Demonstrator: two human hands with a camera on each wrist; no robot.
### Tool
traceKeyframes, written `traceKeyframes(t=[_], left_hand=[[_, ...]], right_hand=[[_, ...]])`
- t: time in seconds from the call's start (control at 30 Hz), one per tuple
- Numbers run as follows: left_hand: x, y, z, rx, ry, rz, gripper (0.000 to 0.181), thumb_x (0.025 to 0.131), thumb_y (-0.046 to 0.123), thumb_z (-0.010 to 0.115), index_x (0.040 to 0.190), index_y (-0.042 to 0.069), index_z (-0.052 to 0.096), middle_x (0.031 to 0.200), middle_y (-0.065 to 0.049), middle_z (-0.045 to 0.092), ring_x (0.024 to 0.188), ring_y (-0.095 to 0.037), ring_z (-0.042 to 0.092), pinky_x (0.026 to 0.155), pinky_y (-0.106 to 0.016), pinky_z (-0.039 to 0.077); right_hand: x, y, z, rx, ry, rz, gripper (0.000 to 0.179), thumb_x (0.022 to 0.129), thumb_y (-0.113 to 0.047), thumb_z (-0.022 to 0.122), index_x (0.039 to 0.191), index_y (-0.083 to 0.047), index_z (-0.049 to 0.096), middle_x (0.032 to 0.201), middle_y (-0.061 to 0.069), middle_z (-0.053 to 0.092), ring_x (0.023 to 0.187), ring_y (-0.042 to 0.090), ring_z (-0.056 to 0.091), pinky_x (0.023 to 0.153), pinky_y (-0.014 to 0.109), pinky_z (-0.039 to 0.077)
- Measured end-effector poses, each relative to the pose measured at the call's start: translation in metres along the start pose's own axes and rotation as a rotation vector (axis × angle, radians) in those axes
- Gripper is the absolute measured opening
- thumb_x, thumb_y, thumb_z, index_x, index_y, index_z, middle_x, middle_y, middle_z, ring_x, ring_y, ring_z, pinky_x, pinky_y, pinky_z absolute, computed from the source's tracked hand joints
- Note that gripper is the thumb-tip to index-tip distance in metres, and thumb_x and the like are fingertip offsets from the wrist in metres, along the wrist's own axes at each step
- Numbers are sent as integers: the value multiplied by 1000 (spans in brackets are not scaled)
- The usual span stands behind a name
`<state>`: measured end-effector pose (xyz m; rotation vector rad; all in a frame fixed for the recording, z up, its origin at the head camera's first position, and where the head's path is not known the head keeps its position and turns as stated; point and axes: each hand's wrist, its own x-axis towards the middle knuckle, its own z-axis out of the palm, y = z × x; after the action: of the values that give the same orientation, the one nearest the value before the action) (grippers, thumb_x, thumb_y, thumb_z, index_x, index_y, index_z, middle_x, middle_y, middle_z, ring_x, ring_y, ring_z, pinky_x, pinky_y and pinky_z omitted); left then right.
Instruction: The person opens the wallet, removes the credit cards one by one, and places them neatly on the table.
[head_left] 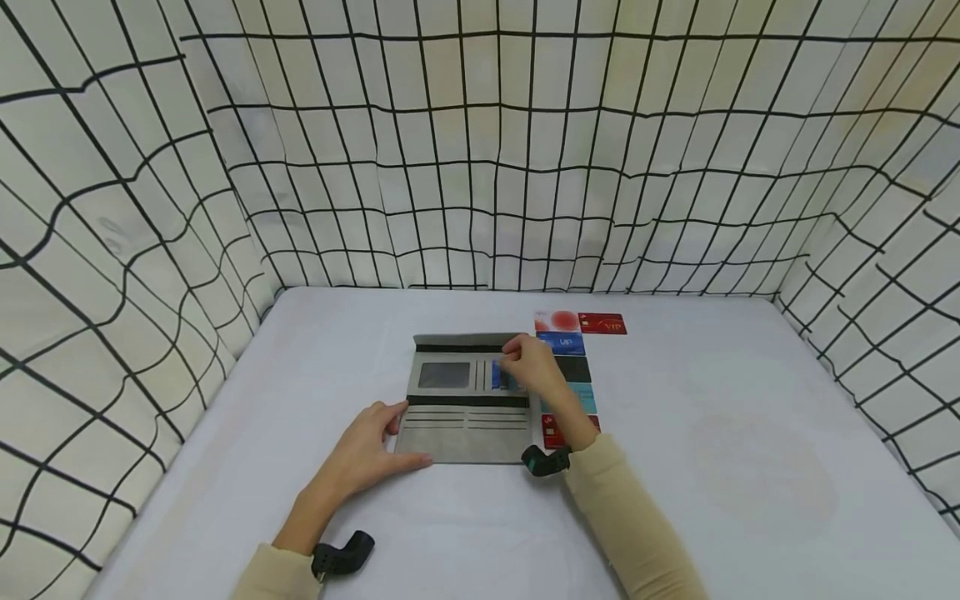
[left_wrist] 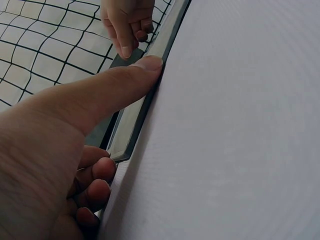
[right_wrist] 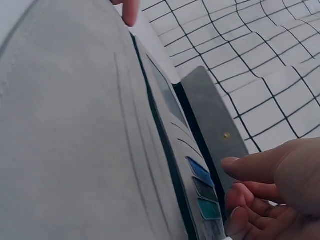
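Note:
A grey long wallet [head_left: 495, 446] lies unfolded on the white table, its card slots and clear window [head_left: 445, 375] facing up. At its near left corner is my left hand [head_left: 366, 450], spread, thumb resting along the near edge and fingers at the left side. My right hand [head_left: 536, 367] is over the upper right slots, thumb and fingers bent near the flap [right_wrist: 212, 100]. A blue card [right_wrist: 201, 171], a dark card [right_wrist: 204, 190] and a teal card [right_wrist: 209, 209] sit in the slots. I cannot tell whether the right fingertips pinch anything.
Beside the wallet's right edge lies a column of cards: a blue VIP card [head_left: 562, 342], a black card [head_left: 573, 368], a teal card [head_left: 582, 397] and a red card [head_left: 553, 432]. A pink-white card [head_left: 555, 322] and red VIP card [head_left: 602, 323] lie above. Black netting [head_left: 495, 167] surrounds the table [head_left: 712, 400].

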<state>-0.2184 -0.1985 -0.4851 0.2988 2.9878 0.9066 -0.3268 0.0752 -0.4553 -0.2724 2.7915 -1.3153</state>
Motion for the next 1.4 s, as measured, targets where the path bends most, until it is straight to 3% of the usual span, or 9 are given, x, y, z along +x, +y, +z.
traceKeyframes(t=[0.3, 0.73, 1.03, 1.4], left_hand=[[0, 1, -1, 4, 6, 10, 96, 69, 59, 85, 140, 1, 55, 92, 1, 48, 86, -14, 43, 73, -28, 34], [0, 2, -3, 3, -2, 1, 97, 69, 59, 85, 140, 0, 55, 92, -1, 49, 86, -14, 43, 73, -29, 35], [1, 1, -1, 0, -7, 5, 97, 69, 59, 85, 140, 0, 55, 92, -1, 49, 86, -15, 43, 74, -30, 35], [0, 1, -1, 0, 5, 10, 95, 69, 58, 85, 139, 0, 56, 92, 0, 48, 85, -14, 43, 73, -29, 35]], right_hand=[[2, -6, 12, -73, -57, 61, 28, 93, -15, 71, 115, 2, 66, 85, 8, 62, 71, 15, 54, 61, 23, 45], [4, -9, 16, -101, -65, 120, 27, 95, -16, 69, 115, 0, 63, 96, 12, 68, 80, 19, 60, 75, 30, 55], [2, -10, 19, -122, -23, 113, 24, 97, -18, 66, 111, 1, 62, 94, 13, 68, 77, 19, 60, 70, 30, 53], [4, -10, 23, -58, 77, 133, 19, 95, -14, 68, 106, 1, 69, 102, 16, 71, 86, 25, 66, 81, 39, 57]])
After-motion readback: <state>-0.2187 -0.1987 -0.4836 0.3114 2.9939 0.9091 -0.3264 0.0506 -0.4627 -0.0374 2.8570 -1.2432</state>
